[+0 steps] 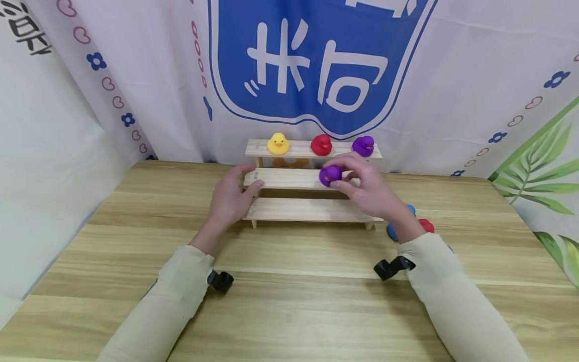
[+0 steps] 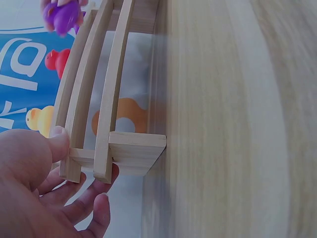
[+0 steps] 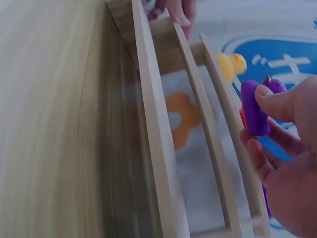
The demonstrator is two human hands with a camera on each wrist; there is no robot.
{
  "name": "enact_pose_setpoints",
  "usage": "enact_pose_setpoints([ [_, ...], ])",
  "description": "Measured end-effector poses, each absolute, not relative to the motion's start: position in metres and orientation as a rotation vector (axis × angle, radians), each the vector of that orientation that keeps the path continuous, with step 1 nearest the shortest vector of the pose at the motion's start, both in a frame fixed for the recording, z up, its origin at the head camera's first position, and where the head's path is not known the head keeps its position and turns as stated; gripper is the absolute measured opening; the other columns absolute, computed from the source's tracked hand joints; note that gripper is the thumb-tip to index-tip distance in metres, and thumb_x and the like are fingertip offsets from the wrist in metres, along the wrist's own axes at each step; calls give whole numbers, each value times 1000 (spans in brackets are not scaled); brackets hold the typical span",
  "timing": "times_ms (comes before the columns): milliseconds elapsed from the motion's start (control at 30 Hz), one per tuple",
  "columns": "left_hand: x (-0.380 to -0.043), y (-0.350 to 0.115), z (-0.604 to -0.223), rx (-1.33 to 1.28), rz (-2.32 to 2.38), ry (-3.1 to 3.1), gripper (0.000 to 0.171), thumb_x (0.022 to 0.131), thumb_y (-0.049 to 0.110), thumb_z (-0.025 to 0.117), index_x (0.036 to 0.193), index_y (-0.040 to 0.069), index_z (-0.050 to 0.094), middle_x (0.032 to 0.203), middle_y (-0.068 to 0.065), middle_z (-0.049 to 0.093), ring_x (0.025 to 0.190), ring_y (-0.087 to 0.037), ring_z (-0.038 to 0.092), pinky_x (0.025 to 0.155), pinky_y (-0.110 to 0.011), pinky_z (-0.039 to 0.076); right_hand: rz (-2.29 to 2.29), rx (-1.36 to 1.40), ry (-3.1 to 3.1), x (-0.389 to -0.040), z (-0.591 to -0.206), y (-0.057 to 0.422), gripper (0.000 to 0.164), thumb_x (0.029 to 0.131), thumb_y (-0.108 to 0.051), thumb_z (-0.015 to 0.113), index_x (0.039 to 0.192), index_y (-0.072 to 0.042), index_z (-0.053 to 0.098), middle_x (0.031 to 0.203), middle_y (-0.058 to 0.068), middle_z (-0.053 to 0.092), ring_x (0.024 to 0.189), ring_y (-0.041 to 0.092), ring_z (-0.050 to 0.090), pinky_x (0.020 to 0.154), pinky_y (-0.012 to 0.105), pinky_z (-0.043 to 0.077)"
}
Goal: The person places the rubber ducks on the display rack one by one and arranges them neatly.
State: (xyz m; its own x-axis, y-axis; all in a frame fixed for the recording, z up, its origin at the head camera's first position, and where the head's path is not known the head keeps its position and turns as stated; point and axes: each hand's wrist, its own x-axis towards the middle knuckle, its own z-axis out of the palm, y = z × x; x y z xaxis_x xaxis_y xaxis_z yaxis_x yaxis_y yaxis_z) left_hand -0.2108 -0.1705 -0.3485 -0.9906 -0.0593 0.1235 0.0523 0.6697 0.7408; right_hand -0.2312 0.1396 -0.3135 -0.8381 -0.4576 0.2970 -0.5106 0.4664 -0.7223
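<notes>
A three-tier wooden rack point(image 1: 312, 210) stands on the table against a printed cloth. My left hand point(image 1: 230, 198) grips the left end of its middle tier, thumb on top and fingers below, as the left wrist view shows. Between the thumb and fingers of my right hand point(image 1: 371, 188) is a purple rubber duck point(image 3: 255, 111), held over the right part of the middle tier. Whether it touches the board is unclear. Along the top tier sit a yellow duck point(image 1: 278, 145), a red duck point(image 1: 321, 146) and another purple duck point(image 1: 363, 147).
Beside the right forearm, partly hidden by it, lie a red toy point(image 1: 426, 225) and blue toys point(image 1: 392, 232) on the wooden table point(image 1: 289, 311). The printed cloth point(image 1: 172, 100) hangs close behind the rack. Each wrist carries a black camera mount.
</notes>
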Motion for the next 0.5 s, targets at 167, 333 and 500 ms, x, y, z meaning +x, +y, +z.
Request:
enact_pose_setpoints([
  [167,-210,-171,-349,-1,-1215,-2746,53,109,34,61,157,13,50,162,-12,52,96,-29,66,86,-40,53,1367,934,-2678,-237,-315,111,35,103,-4,67,136,-14,67,142,7,63,127,28,60,103,48,57],
  [333,-211,-171,-348,4,-1226,-2746,54,109,34,62,157,12,49,162,-12,52,107,-32,66,99,-50,55,1389,972,-2685,-242,-317,88,36,104,-3,65,138,-14,66,145,5,62,130,26,60,108,47,56],
  [500,-211,-171,-349,15,-1221,-2745,54,109,35,62,156,12,50,162,-13,52,120,-35,65,111,-53,51,1385,1003,-2688,-246,-321,69,37,104,-2,64,139,-13,65,147,7,61,134,25,59,113,45,54],
])
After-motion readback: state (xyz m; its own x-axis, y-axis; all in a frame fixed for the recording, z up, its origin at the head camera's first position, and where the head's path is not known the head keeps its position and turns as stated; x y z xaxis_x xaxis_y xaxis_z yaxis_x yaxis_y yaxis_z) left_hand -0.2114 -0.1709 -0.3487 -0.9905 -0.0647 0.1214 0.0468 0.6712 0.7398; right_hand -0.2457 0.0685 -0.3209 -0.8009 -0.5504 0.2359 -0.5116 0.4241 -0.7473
